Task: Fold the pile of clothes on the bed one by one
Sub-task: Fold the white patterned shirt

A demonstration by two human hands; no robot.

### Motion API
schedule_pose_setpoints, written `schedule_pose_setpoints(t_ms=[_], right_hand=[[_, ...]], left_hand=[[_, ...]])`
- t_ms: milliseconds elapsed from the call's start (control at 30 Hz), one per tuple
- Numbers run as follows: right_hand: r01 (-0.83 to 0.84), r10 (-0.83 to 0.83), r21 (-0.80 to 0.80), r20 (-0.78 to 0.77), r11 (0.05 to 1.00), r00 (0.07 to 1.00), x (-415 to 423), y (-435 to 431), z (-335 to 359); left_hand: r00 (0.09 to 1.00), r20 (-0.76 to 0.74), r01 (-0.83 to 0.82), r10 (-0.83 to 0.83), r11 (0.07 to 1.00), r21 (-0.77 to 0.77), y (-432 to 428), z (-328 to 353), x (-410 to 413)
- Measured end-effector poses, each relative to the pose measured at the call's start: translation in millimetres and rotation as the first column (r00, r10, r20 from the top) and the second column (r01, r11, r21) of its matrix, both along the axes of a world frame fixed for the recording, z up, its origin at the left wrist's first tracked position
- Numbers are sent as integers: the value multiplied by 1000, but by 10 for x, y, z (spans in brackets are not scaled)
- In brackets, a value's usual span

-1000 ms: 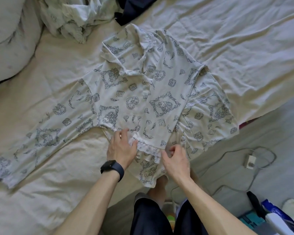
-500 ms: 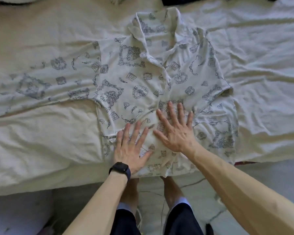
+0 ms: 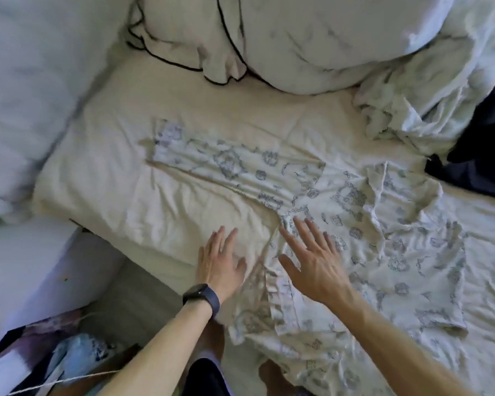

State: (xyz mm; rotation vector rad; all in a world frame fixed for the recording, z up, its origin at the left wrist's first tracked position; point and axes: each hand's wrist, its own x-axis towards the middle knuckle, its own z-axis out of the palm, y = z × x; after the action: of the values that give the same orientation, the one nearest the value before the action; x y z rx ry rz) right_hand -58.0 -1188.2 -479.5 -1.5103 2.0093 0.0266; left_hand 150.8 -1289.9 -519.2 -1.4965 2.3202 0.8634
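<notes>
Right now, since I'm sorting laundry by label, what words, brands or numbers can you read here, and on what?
No text can be read.
Patterned shirt: grey printed motifs, too blurred to tell whether any hold letters.
Wristwatch: dark face, nothing shows.
Blue and white items on the floor: blurred, unreadable.

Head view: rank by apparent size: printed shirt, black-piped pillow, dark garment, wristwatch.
1. printed shirt
2. black-piped pillow, cropped by the top edge
3. dark garment, cropped by the right edge
4. wristwatch
This ranks apparent size only; the two cropped things may really be larger.
</notes>
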Motion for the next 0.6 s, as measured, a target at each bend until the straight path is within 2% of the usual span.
schedule_pose_setpoints(t_ms=[100, 167, 267, 333, 467, 600], right_hand=[[-108, 108, -30, -17, 994, 994, 78, -719, 82], [-145, 145, -45, -14, 988, 989, 165, -1213, 70], [-190, 189, -63, -22, 980, 982, 345, -2004, -39], [-193, 193, -74, -1, 978, 981, 507, -2552, -134], [-150, 158, -119, 61, 981, 986, 842, -3599, -371], [-41, 60, -105, 183, 994, 981, 1070, -4511, -604]], left_hand=[[937, -89, -337, 339, 941, 38, -703, -8, 225], [820, -157, -536, 551, 834, 130, -1226, -64, 356], [622, -218, -704, 752, 659, 265, -1979, -183, 515], [531, -235, -756, 814, 580, 303, -2391, -284, 607], [474, -233, -778, 849, 528, 342, -3018, -535, 669], [370, -182, -811, 911, 412, 415, -3304, -739, 656]])
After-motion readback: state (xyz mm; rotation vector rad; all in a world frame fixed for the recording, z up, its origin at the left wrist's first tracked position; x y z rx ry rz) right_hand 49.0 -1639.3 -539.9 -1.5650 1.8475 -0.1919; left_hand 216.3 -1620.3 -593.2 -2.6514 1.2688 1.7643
